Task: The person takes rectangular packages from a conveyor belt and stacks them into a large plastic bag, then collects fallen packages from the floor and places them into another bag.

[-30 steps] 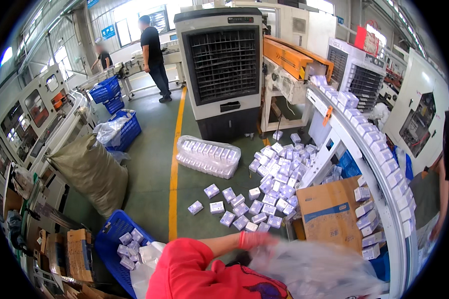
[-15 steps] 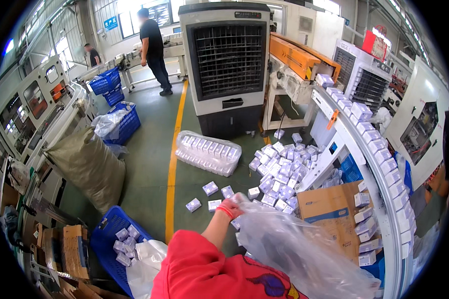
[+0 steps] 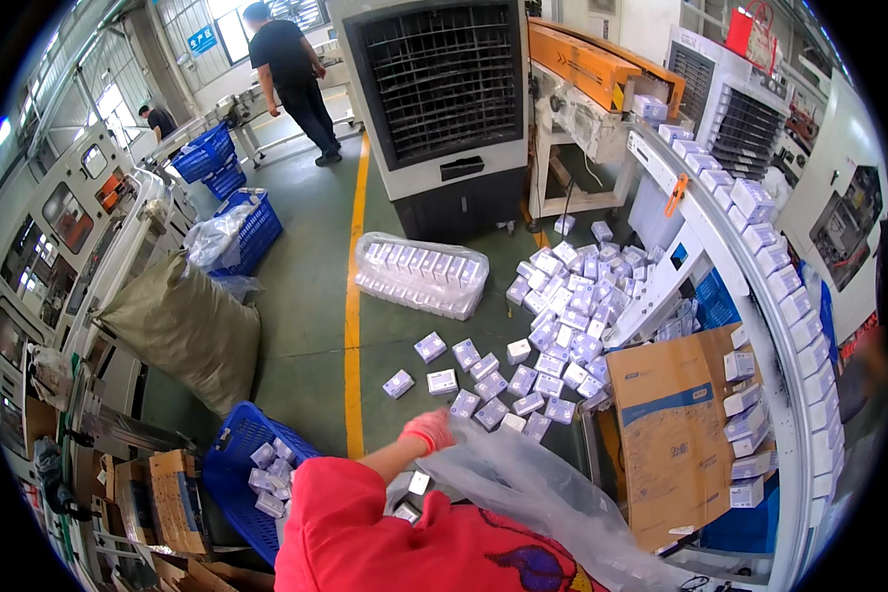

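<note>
My left hand point(image 3: 428, 431) reaches out from a red sleeve, its fingers closed on the edge of a large clear plastic bag point(image 3: 523, 459). The bag trails to the lower right, across the front of my body. My right hand is not visible. Just beyond my left hand, small white-and-purple boxes point(image 3: 491, 385) lie scattered on the floor. They run back into a big loose heap point(image 3: 582, 296) at the foot of the conveyor. A wrapped clear pack of the same boxes point(image 3: 422, 276) rests farther off, beside the yellow line.
A curved conveyor point(image 3: 760, 326) carrying a row of boxes bounds the right side, with a cardboard box point(image 3: 666, 444) against it. A blue basket point(image 3: 242, 483) with boxes stands lower left, near a full sack point(image 3: 192, 326). An air cooler point(image 3: 439, 99) stands ahead; a person point(image 3: 291, 69) is behind.
My left hand has moved left and nearer to me, drawing the bag's edge along. More loose boxes show on the floor where the bag covered them. The view has shifted and tilted slightly.
</note>
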Available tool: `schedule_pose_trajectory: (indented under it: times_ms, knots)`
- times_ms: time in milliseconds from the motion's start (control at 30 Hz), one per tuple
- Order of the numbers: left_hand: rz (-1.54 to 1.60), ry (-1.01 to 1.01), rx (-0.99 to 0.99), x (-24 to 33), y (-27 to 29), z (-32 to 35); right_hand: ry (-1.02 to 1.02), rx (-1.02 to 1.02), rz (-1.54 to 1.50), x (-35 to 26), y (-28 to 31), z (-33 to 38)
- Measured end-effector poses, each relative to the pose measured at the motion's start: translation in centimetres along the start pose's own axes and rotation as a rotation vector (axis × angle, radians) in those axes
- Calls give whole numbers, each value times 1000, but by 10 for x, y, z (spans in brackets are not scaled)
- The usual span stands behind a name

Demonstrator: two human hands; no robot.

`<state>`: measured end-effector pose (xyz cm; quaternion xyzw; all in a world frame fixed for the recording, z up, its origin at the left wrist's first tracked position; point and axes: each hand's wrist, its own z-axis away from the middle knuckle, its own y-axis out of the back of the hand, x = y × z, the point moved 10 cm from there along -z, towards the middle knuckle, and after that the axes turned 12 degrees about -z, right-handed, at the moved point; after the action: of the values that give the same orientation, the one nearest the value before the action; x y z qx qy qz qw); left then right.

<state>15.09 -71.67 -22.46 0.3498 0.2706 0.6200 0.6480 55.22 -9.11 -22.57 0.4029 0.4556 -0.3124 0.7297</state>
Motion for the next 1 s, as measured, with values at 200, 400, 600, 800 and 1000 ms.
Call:
schedule_pose_trajectory:
  times_ms: [200, 400, 600, 800, 1000]
  knots:
    - [28, -596, -572, 120, -42, 65, 27, -164, 48, -23, -117, 12]
    - [1120, -978, -25, 171, 119, 7, 269, 184, -241, -111, -40, -28]
    - [1919, -808, -262, 122, 204, -52, 329, 227, -701, -206, 12, -44]
    - [1650, -410, -208, -5, 95, -165, 377, -539, 804, -199, -46, 73]
    - [1660, 286, -41, 17, 34, -95, -47, 824, -207, -56, 118, 98]
